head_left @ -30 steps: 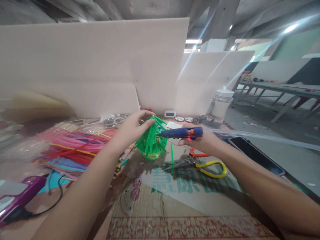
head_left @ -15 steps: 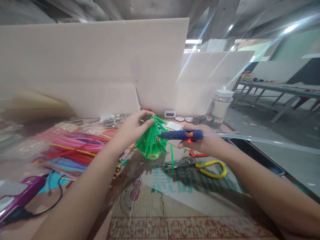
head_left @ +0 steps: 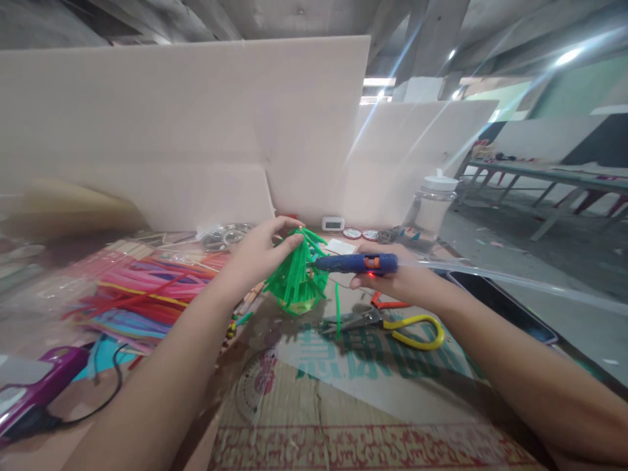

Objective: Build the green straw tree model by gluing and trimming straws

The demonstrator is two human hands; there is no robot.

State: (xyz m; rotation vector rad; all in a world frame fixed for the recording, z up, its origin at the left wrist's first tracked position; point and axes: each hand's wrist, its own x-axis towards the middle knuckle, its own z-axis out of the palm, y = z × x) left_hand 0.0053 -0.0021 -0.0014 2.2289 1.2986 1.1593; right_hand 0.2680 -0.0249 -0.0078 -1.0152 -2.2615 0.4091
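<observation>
My left hand (head_left: 275, 245) grips the top of a green cone (head_left: 296, 281) made of fuzzy pipe cleaner strips, thumb and fingers closed round its tip. My right hand (head_left: 387, 278) is wrapped round a blue glue gun (head_left: 356, 263) with a small red light; a long clear glue stick (head_left: 490, 271) sticks out of its back. The gun's nozzle points left and meets the cone's right side; whether it touches is hard to tell. Below it lie a loose green pipe cleaner (head_left: 338, 311) and scissors (head_left: 417, 331) with a yellow handle and an orange one.
Colourful pipe cleaners (head_left: 142, 288) lie in a heap at left, by a purple tool (head_left: 44, 386) with a black cord. A clear protractor (head_left: 255, 386) rests on the printed board (head_left: 353, 405). Behind stand a bottle (head_left: 432, 206) and a small digital display (head_left: 333, 224); a phone-like dark slab (head_left: 500, 304) is at right.
Almost nothing differs. Both hands, the cone and the glue gun keep their places, with only a very slight shift of the view.
</observation>
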